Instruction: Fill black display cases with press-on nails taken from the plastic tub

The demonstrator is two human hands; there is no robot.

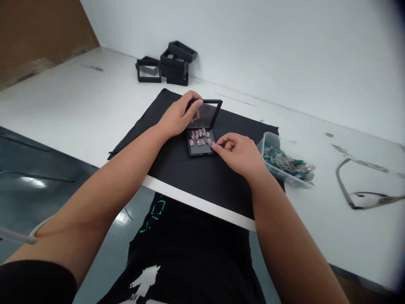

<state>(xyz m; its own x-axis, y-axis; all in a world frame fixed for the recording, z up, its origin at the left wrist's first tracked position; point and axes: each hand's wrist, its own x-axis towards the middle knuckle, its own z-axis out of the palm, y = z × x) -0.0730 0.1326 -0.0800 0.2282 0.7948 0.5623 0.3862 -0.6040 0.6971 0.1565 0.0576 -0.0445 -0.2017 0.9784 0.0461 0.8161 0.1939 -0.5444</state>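
Observation:
A small black hinged case (pixel 200 142) lies open on a black cloth (pixel 190 169). Several pale pink false nails (pixel 199 137) sit in its base. My left hand (pixel 179 116) grips the raised clear-windowed lid (pixel 205 113) by its top left corner, fingers closed on the frame. My right hand (pixel 238 152) rests at the case's right front corner, thumb and forefinger pinched at a pink nail (pixel 210 142) on the base's edge.
A clear plastic tub (pixel 284 164) of greenish and grey nails stands just right of my right hand. A stack of empty black cases (pixel 171 63) sits by the far wall. Black-framed glasses (pixel 360 190) lie at the right. The white table's edge (pixel 196 202) runs in front.

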